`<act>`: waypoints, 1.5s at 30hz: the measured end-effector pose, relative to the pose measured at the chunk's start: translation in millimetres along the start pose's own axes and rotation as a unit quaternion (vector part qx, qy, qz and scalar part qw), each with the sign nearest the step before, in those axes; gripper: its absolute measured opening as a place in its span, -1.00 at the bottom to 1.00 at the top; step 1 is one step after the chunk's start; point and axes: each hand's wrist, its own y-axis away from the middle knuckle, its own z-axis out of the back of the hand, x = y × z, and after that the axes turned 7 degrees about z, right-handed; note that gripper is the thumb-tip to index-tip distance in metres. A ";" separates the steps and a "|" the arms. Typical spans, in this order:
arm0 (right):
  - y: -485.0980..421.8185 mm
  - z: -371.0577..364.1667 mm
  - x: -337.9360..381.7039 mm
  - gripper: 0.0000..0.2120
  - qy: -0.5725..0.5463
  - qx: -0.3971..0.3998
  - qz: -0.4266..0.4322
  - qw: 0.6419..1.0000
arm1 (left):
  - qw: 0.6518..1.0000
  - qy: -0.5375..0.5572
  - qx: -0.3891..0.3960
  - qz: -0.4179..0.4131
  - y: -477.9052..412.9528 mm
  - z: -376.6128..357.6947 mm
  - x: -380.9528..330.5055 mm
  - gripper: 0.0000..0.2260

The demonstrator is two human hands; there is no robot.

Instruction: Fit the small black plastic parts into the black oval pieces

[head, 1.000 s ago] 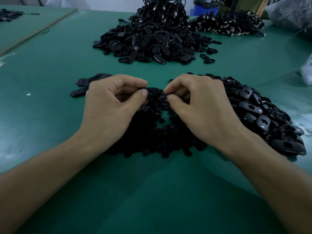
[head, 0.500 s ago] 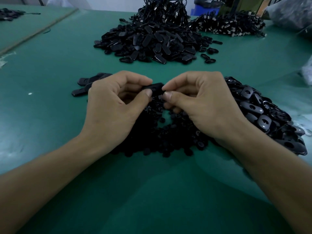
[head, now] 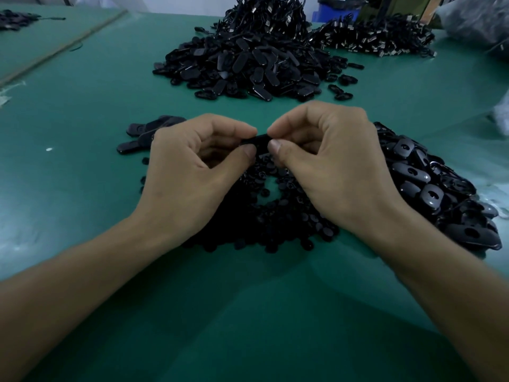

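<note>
My left hand point(head: 192, 172) and my right hand point(head: 327, 164) meet at the middle of the green table, and both pinch one black oval piece point(head: 257, 142) between thumb and forefinger. Whether a small part sits in it is hidden by my fingers. Beneath my hands lies a heap of small black plastic parts point(head: 275, 213). A pile of black oval pieces with holes point(head: 429, 186) lies right of my right hand. A few oval pieces point(head: 146, 133) lie left of my left hand.
A large heap of black oval pieces point(head: 242, 67) sits at the back centre, with corded pieces point(head: 374, 37) behind it to the right. A second green table point(head: 41, 37) adjoins at far left. Plastic bags point(head: 473, 20) lie at the right edge.
Both hands have lifted a little off the heap and drawn closer together. The oval piece between the fingertips now shows less.
</note>
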 end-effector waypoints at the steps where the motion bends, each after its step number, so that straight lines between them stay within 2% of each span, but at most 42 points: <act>1: 0.0 -0.3 0.5 -0.81 0.003 -0.001 0.003 1.000 | 1.000 0.001 0.002 0.000 0.0 0.2 0.0 -0.86; 12: -0.9 -0.5 2.4 -0.80 0.008 0.037 0.014 0.999 | 1.000 -0.008 0.016 -0.009 -0.3 0.0 -0.5 -0.81; 23: 1.4 -5.8 4.7 -0.82 0.028 0.022 0.031 0.999 | 1.000 -0.022 0.016 -0.015 0.4 -0.2 -2.7 -0.80; 32: 3.1 -6.9 3.8 -0.75 0.045 -0.009 0.004 0.999 | 0.993 -0.112 0.004 -0.042 4.5 -1.2 -5.2 -0.76; 37: 5.2 -8.5 4.2 -0.78 0.046 0.017 0.008 0.999 | 0.977 -0.201 -0.002 -0.069 6.4 -1.8 -7.8 -0.75; 45: 5.2 -7.0 4.8 -0.82 0.019 0.051 0.030 0.998 | 0.983 -0.180 -0.026 -0.037 2.5 0.4 -6.4 -0.74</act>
